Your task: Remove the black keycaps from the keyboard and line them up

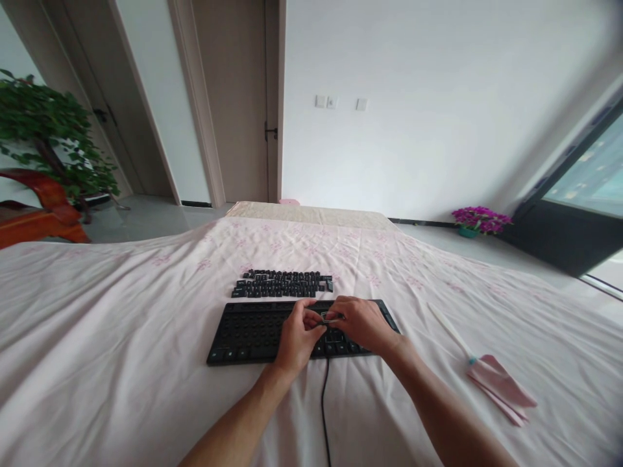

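A black keyboard [253, 334] lies on the pink patterned cloth, with keys gone from much of its left and middle part. Keys remain along its bottom row. Loose black keycaps [282, 284] are laid out in rows just behind it. Over the keyboard's right half, my left hand [299, 334] is closed, its fingertips pinched near a small wire piece [325, 317]. From the right, my right hand [360, 322] pinches that thin wire piece between thumb and fingers. Whether a keycap sits in it is too small to tell.
A black cable [324, 408] runs from the keyboard toward me. On the cloth [121, 337] at the right lies a white stick with pink fabric [501, 386]. Beyond are a potted plant [48, 130], a wooden chair [43, 207] and purple flowers [481, 219].
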Action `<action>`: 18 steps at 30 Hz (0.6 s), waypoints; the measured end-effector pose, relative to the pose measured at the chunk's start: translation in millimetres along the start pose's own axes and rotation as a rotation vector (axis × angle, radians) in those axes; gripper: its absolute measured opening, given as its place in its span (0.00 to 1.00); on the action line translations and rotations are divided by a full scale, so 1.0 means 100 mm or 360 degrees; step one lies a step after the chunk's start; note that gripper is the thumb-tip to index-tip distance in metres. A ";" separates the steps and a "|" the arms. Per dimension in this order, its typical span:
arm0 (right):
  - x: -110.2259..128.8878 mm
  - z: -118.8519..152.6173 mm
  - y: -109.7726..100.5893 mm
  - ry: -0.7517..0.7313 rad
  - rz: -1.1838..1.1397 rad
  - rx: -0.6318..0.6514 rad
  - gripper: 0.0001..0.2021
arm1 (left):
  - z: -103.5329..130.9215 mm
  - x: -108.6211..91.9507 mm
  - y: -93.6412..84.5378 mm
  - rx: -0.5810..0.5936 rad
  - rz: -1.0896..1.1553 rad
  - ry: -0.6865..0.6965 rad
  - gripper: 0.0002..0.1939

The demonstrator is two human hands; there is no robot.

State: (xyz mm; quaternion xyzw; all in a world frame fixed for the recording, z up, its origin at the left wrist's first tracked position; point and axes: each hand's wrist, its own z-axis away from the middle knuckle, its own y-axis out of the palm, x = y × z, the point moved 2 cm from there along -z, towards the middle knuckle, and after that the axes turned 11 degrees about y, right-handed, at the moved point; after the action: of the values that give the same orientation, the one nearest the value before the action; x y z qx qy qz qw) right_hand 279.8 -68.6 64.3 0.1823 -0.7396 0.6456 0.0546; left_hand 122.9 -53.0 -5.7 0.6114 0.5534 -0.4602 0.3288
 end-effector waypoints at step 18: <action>-0.45 -0.72 0.26 0.0504 0.0396 0.0216 0.13 | 0.09 -0.05 -0.01 -0.0216 -0.0176 0.0353 0.18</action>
State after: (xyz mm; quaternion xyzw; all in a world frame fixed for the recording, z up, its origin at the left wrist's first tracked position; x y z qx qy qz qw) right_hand 301.1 13.2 37.3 -0.0109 -0.6935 0.7162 0.0774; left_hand 120.5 -63.0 -4.6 0.6034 0.6491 -0.3688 0.2804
